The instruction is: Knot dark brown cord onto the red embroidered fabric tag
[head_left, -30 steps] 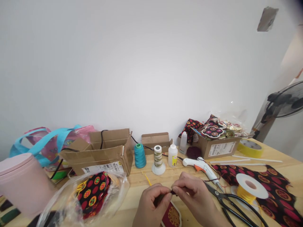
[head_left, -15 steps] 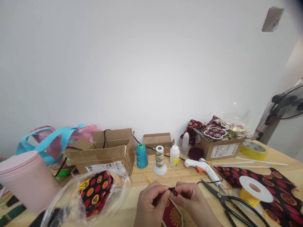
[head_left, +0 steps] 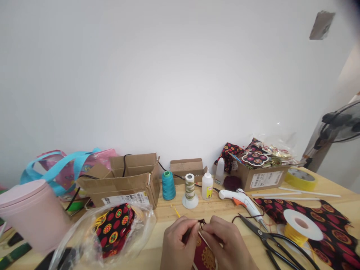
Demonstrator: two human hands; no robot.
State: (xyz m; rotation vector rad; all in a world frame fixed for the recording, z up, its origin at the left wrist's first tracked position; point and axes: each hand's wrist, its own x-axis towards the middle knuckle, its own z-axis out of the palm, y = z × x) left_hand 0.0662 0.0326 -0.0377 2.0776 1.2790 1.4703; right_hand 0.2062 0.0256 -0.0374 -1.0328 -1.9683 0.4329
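Observation:
Both of my hands work close together at the bottom middle of the view, above a wooden table [head_left: 219, 208]. My left hand [head_left: 178, 243] and my right hand [head_left: 225, 243] each pinch a small dark knotted cord [head_left: 201, 222] between thumb and fingertips. Under the hands lies a dark red ornament with a gold pattern [head_left: 204, 257], partly hidden by my fingers; the cord seems attached to its top. Black scissors [head_left: 264, 236] lie just right of my right hand.
A white glue gun [head_left: 242, 198], a glue bottle [head_left: 207, 184], teal thread [head_left: 168, 185] and a striped spool [head_left: 190, 189] stand behind my hands. Yellow cord spool [head_left: 300, 225] on patterned fabric at right. Cardboard boxes [head_left: 126, 180], a plastic bag of fabric [head_left: 112, 228], a pink tub [head_left: 30, 213] at left.
My hands have drawn slightly nearer to me and lower in the view, still pinching the dark cord. The knot now sits just above the red ornament.

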